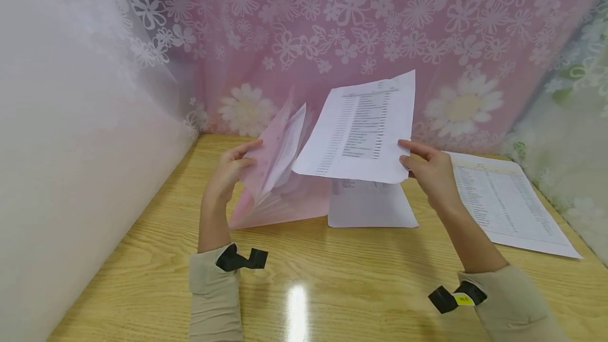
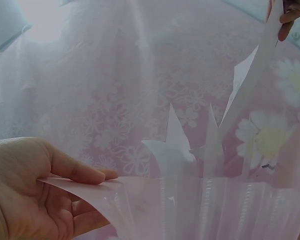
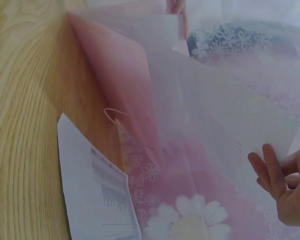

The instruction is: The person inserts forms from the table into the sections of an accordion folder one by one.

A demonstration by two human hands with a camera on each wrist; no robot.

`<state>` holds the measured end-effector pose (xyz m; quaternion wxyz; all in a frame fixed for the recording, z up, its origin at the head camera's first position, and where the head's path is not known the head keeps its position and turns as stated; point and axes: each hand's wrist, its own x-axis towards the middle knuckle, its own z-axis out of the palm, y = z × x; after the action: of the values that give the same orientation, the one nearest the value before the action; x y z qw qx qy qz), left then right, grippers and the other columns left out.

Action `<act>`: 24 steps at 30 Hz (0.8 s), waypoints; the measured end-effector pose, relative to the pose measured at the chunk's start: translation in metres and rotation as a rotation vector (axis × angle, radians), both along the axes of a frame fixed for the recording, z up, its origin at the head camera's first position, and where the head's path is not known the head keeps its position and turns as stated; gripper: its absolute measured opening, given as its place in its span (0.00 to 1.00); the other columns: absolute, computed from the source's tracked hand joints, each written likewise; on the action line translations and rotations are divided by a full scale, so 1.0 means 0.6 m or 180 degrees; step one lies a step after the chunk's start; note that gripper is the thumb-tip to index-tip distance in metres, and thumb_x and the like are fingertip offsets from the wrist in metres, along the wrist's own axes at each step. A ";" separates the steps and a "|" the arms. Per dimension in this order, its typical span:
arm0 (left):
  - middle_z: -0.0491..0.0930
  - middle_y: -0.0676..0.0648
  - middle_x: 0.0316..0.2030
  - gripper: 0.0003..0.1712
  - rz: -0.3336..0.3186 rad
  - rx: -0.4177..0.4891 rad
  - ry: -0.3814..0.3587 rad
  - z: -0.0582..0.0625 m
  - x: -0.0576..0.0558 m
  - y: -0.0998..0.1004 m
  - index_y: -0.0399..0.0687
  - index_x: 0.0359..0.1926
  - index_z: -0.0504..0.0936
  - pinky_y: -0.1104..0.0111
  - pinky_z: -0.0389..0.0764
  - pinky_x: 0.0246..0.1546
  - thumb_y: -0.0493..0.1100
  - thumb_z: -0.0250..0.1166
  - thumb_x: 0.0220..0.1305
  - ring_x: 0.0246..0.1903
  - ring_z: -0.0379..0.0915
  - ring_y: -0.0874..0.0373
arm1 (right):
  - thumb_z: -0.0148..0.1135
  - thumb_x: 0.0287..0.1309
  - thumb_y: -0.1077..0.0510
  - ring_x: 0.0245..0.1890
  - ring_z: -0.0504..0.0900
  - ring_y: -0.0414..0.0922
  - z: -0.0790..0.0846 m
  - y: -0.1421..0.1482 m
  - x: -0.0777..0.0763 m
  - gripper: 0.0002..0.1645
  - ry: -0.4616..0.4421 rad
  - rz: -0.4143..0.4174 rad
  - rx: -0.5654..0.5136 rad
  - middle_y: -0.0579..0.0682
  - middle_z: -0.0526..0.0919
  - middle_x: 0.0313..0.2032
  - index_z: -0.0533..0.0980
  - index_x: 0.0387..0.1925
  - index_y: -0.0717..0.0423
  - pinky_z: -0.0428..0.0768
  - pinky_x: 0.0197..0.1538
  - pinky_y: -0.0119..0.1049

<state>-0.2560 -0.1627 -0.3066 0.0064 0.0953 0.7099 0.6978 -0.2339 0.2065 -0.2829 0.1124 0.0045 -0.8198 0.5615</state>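
Note:
A pink translucent folder (image 1: pixel 304 199) with clear pockets stands partly spread on the wooden table. My left hand (image 1: pixel 225 173) pinches its left cover between thumb and fingers, and the left wrist view shows that cover edge (image 2: pixel 85 187) in the grip. White sheets (image 2: pixel 177 135) poke up out of the pockets. At the right, my right hand (image 1: pixel 429 170) pinches the right edge of a printed sheet (image 1: pixel 361 131), raised and tilted above the table. Behind this sheet's lower edge, another printed sheet (image 1: pixel 370 210) lies beside the folder, its upper part hidden.
A further printed sheet (image 1: pixel 513 205) lies at the right of the wooden table (image 1: pixel 342 278), partly behind my right forearm. A pink flowered curtain (image 1: pixel 332 25) hangs along the back, and a pale white wall (image 1: pixel 85 120) borders the table's left side.

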 end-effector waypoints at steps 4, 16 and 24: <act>0.58 0.46 0.65 0.26 -0.0010 0.0019 0.0002 -0.001 -0.001 0.000 0.39 0.64 0.65 0.68 0.66 0.47 0.30 0.47 0.65 0.55 0.59 0.53 | 0.54 0.62 0.61 0.37 0.77 0.37 0.006 -0.011 -0.001 0.24 0.0020 0.0080 0.0125 0.57 0.67 0.60 0.70 0.59 0.61 0.76 0.34 0.26; 0.57 0.45 0.65 0.26 -0.0026 -0.0011 0.0043 0.001 0.000 0.002 0.36 0.64 0.64 0.61 0.58 0.57 0.29 0.48 0.65 0.62 0.51 0.56 | 0.56 0.59 0.61 0.31 0.78 0.38 0.021 -0.038 0.006 0.23 -0.0022 0.0222 0.0622 0.57 0.72 0.56 0.73 0.57 0.57 0.76 0.32 0.29; 0.57 0.45 0.66 0.26 -0.0027 -0.0032 0.0051 0.001 0.000 0.001 0.36 0.64 0.64 0.62 0.59 0.56 0.29 0.48 0.64 0.62 0.51 0.56 | 0.55 0.59 0.64 0.28 0.76 0.38 0.028 -0.049 0.006 0.23 0.0010 0.0485 0.0718 0.61 0.71 0.55 0.72 0.57 0.62 0.75 0.30 0.28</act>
<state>-0.2559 -0.1623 -0.3060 0.0041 0.1039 0.7130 0.6934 -0.2301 0.1770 -0.2658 0.0695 0.0802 -0.8748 0.4727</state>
